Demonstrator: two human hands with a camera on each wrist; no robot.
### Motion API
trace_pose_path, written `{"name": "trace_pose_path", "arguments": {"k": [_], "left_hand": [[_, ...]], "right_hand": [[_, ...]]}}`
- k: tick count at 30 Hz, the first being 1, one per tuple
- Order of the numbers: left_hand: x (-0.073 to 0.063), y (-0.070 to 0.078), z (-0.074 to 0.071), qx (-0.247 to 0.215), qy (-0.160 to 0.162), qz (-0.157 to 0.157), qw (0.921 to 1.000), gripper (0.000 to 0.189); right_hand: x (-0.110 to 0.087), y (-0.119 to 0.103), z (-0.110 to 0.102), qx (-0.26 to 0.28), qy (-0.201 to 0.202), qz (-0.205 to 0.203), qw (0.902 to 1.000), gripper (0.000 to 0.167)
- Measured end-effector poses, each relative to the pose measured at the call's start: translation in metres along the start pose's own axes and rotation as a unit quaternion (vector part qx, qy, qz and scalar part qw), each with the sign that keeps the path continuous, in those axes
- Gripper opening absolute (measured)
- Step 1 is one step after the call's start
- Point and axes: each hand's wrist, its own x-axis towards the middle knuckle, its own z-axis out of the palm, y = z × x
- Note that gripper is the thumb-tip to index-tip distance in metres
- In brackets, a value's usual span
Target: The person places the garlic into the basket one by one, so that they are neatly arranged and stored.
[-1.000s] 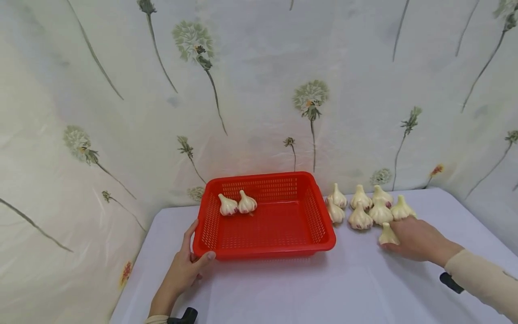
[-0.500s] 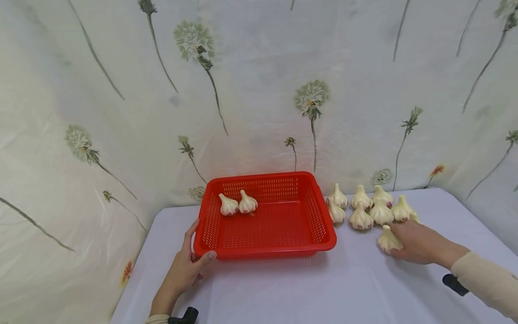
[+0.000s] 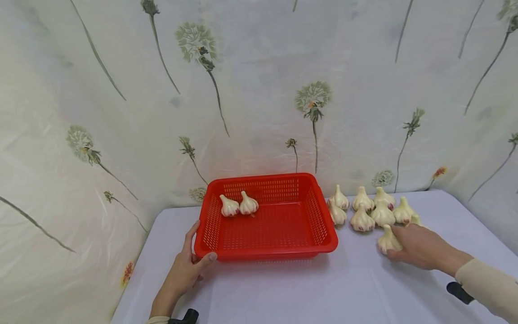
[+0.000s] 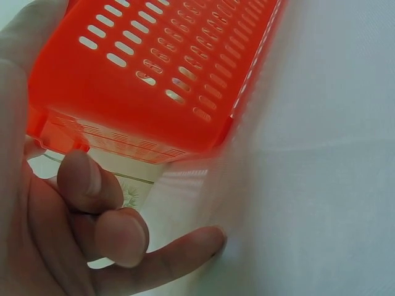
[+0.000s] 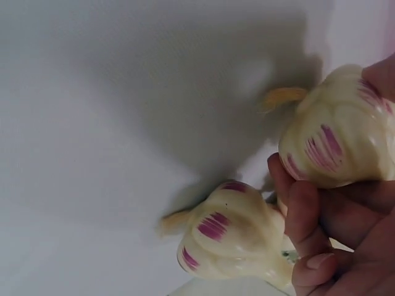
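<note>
A red plastic basket (image 3: pixel 265 254) with slotted sides stands on the white-covered table. My left hand (image 3: pixel 180 270) grips its near left corner, thumb over the rim; in the left wrist view the other fingers curl loosely beside the basket's wall (image 4: pixel 142 92). Two garlic bulbs (image 3: pixel 239 206) sit inside at the back left. To the right, my right hand (image 3: pixel 422 247) pinches a garlic bulb (image 3: pixel 388 240) between thumb and fingers, low near the table. The right wrist view has this held bulb (image 5: pixel 339 132) from below, purple-streaked, with another bulb (image 5: pixel 231 237) near the fingertips.
Several garlic bulbs (image 3: pixel 362 218) stand in a close group right of the basket, just beyond my right hand. One is partly hidden behind that hand. A curtain (image 3: pixel 259 112) printed with dandelions hangs along the table's back edge (image 3: pixel 178 208).
My right hand has drawn slightly right and nearer with the held garlic bulb, and more of a bulb behind it shows. The left hand and the basket stay put.
</note>
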Motion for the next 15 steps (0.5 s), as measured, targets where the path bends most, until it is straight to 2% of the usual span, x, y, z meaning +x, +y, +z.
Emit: {"name": "trace_pose_path", "arguments": {"k": [3, 8, 15], "left_hand": [[0.000, -0.001, 0.000, -0.006, -0.003, 0.010, 0.9999, 0.097], [-0.001, -0.001, 0.000, -0.011, -0.006, 0.019, 0.9998, 0.096], [-0.001, -0.001, -0.001, -0.007, -0.005, 0.019, 0.9998, 0.096]], "right_hand": [[-0.003, -0.001, -0.002, 0.007, 0.009, 0.009, 0.9999, 0.044], [-0.008, -0.001, -0.007, -0.001, 0.043, -0.007, 0.9991, 0.042], [-0.010, -0.003, -0.020, -0.015, 0.071, -0.037, 0.9967, 0.037]]}}
